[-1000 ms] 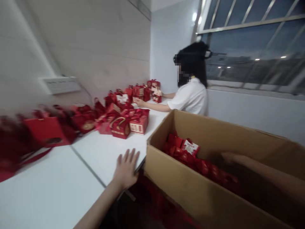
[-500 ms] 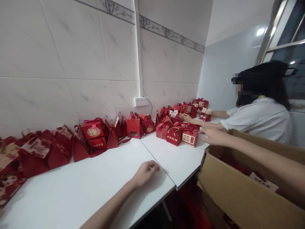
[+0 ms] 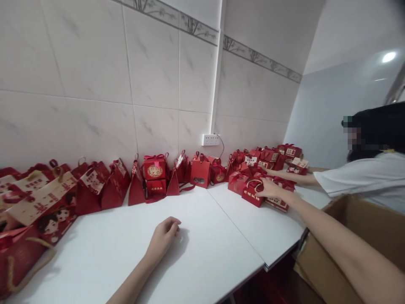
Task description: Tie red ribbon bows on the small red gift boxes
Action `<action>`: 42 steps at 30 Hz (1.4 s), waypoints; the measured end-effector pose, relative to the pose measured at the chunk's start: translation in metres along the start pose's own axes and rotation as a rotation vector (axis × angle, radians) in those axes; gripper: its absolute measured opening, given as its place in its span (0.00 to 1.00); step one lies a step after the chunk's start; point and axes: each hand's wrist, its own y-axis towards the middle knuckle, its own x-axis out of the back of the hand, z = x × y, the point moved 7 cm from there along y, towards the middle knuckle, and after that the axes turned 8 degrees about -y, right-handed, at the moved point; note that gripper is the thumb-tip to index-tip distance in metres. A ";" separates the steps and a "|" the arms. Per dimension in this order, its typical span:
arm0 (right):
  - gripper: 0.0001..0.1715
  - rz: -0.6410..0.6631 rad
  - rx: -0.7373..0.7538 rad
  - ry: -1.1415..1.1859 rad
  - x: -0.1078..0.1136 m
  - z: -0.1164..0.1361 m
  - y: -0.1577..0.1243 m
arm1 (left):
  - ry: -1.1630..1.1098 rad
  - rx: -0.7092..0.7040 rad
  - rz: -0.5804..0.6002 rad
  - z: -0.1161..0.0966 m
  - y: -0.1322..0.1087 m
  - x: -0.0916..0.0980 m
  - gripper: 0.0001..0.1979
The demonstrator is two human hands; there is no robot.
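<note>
Since half a second ago the right hand (image 3: 269,188) has gone from above the carton (image 3: 363,215) to the red box (image 3: 253,196) with the gold handle, fingers curled over its top, though whether it grips cannot be told. The left hand (image 3: 163,236) lies loosely clenched and empty on the table (image 3: 221,249). That box stands packed among others on the right-hand tabletop, so a careless pull could, I judge, snag a ribbon, topple neighbours or bump the co-worker's arm (image 3: 300,177) just behind. The tabletop is white, with more boxes (image 3: 155,177) along a tiled wall (image 3: 95,84) bearing a socket (image 3: 210,139).
</note>
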 end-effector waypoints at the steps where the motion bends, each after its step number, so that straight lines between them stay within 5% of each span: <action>1: 0.45 0.012 -0.016 -0.026 -0.003 0.003 -0.003 | 0.002 0.006 0.009 0.000 0.000 -0.002 0.13; 6: 0.52 0.037 0.125 -0.063 -0.005 0.050 -0.041 | 0.023 0.026 0.032 0.001 -0.001 -0.005 0.12; 12: 0.47 -0.295 0.960 0.056 0.010 0.183 -0.105 | -0.044 -0.107 -0.107 -0.005 -0.005 0.005 0.16; 16: 0.49 -0.415 1.181 0.284 0.004 0.251 -0.117 | -0.140 -0.285 -0.226 -0.018 -0.006 0.028 0.22; 22: 0.54 -0.120 0.973 0.788 -0.039 0.311 -0.083 | -0.262 -0.182 -0.490 -0.002 -0.002 0.074 0.20; 28: 0.34 0.081 0.409 1.207 -0.095 0.281 -0.042 | -0.303 0.067 -0.616 0.020 0.003 0.097 0.19; 31: 0.19 0.068 0.255 1.242 -0.093 0.260 -0.037 | -0.306 0.123 -0.596 0.019 0.006 0.098 0.16; 34: 0.12 0.122 0.252 1.245 -0.084 0.261 -0.042 | -0.319 0.191 -0.455 0.012 0.007 0.086 0.20; 38: 0.22 0.275 0.318 1.282 -0.079 0.279 -0.059 | -0.256 0.187 -0.169 -0.003 0.006 0.058 0.22; 42: 0.34 0.462 0.243 1.314 -0.085 0.282 -0.069 | -0.120 0.118 -0.227 -0.008 0.007 0.062 0.22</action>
